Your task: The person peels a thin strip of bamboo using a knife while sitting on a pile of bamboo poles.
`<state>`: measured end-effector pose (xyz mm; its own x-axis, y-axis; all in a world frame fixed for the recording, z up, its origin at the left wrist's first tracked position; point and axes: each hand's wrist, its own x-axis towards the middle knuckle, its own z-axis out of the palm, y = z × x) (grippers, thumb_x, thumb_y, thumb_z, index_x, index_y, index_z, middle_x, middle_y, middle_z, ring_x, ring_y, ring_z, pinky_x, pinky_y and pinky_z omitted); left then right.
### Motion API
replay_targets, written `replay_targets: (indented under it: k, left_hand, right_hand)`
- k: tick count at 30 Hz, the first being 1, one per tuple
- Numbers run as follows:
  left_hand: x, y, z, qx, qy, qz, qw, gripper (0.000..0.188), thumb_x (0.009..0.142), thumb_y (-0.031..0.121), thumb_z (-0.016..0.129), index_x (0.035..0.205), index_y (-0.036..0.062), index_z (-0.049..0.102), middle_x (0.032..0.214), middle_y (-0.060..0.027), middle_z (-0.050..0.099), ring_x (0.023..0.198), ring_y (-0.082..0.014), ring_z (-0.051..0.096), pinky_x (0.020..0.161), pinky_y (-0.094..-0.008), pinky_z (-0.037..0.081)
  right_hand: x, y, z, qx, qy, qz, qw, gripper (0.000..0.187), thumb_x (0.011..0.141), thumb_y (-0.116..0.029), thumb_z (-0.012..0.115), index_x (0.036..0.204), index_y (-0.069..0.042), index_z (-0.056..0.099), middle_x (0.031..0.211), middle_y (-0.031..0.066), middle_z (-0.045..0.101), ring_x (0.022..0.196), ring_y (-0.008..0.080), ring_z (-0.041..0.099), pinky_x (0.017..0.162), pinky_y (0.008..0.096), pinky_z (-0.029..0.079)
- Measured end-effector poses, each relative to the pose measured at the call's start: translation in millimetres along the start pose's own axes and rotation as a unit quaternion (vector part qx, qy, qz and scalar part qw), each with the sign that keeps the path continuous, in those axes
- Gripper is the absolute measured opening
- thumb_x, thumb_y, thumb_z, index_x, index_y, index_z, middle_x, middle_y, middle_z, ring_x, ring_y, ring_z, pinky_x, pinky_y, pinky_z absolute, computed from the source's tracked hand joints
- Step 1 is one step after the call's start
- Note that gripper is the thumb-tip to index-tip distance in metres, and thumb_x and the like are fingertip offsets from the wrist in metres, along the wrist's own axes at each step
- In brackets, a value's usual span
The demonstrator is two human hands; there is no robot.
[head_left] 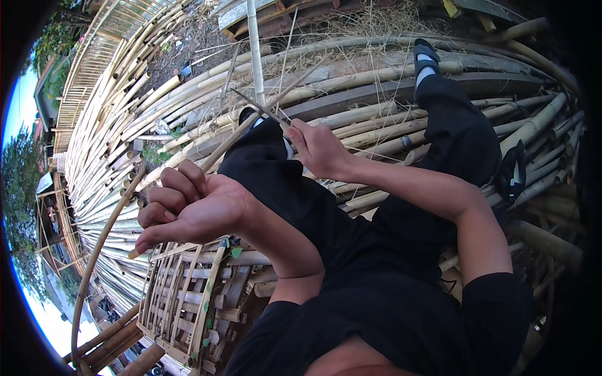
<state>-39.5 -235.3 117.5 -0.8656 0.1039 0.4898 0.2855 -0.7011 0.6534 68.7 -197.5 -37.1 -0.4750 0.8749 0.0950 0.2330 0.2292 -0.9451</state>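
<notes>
At the far left a long, bowed cane [93, 263] rises past the upper left corner of the slatted bamboo panel [211, 288]; it looks light and springy. The left hand [197, 203] is turned palm up above that panel's top edge, wrist bent, fingers curled inward and thumb stretched out; whether they grip anything I cannot tell. From behind it a slender bamboo stick [233, 139] slants up to the right across the trousered leg [263, 153], probably stiff, light and dry, best held near mid-length, clear of splintery ends. Over it points a narrow knife [258, 106], likely light and rigid, to be taken only by its handle. The right hand's [320, 150] fingers are clamped around it, thumb along the top, forearm running nearly level from the bent elbow.
</notes>
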Motion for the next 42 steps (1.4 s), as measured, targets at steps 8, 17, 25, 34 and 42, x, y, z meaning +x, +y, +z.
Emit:
replay_targets:
  k: [8, 17, 25, 34, 42]
  left_hand:
    - [5.5, -5.0, -3.4, -0.038, -0.010, 0.006, 0.999, 0.051, 0.093, 0.056, 0.028, 0.063, 0.0149, 0.023, 0.052, 0.0033, 0.013, 0.044, -0.0078, 0.008, 0.039, -0.0229, 0.008]
    - [2.3, -2.5, 0.7, -0.013, 0.000, 0.003, 1.000, 0.053, 0.091, 0.059, 0.026, 0.061, 0.0159, 0.019, 0.051, 0.0035, 0.011, 0.044, -0.0079, 0.007, 0.040, -0.0231, 0.008]
    - [-3.0, -3.3, 1.0, -0.019, -0.017, 0.010, 1.000, 0.051, 0.092, 0.056, 0.027, 0.063, 0.0152, 0.022, 0.052, 0.0033, 0.013, 0.044, -0.0074, 0.007, 0.039, -0.0212, 0.008]
    - [-2.1, -1.5, 2.5, -0.041, -0.035, -0.008, 0.998, 0.051, 0.092, 0.057, 0.027, 0.062, 0.0153, 0.022, 0.051, 0.0035, 0.013, 0.044, -0.0077, 0.007, 0.039, -0.0218, 0.007]
    - [0.2, 0.2, -0.5, -0.032, -0.024, -0.011, 0.999, 0.052, 0.091, 0.058, 0.028, 0.062, 0.0152, 0.022, 0.051, 0.0036, 0.014, 0.044, -0.0074, 0.006, 0.039, -0.0218, 0.006]
  right_hand:
    - [8.0, 14.4, 7.8, -0.037, 0.013, -0.007, 0.999, 0.032, 0.096, -0.028, 0.037, 0.085, 0.000, 0.049, 0.054, 0.0235, 0.048, 0.057, 0.0453, 0.050, 0.049, 0.0482, 0.035]
    - [19.4, 24.3, 7.1, -0.052, 0.036, -0.003, 0.998, 0.031, 0.095, -0.029, 0.038, 0.084, -0.002, 0.048, 0.056, 0.0231, 0.052, 0.060, 0.0444, 0.053, 0.051, 0.0496, 0.039]
    - [23.4, 58.6, -1.7, -0.107, 0.044, 0.060, 0.992, 0.034, 0.095, -0.028, 0.038, 0.083, 0.001, 0.053, 0.061, 0.0257, 0.053, 0.067, 0.0451, 0.053, 0.057, 0.0501, 0.040]
    - [23.7, 82.1, -1.5, -0.106, 0.027, 0.095, 0.989, 0.044, 0.096, -0.033, 0.028, 0.088, 0.002, 0.055, 0.073, 0.0290, 0.055, 0.078, 0.0473, 0.052, 0.067, 0.0535, 0.039]
    - [22.9, 47.7, -9.4, -0.059, 0.011, 0.030, 0.998, 0.037, 0.095, -0.030, 0.036, 0.082, 0.001, 0.051, 0.069, 0.0260, 0.054, 0.073, 0.0461, 0.052, 0.061, 0.0495, 0.039]
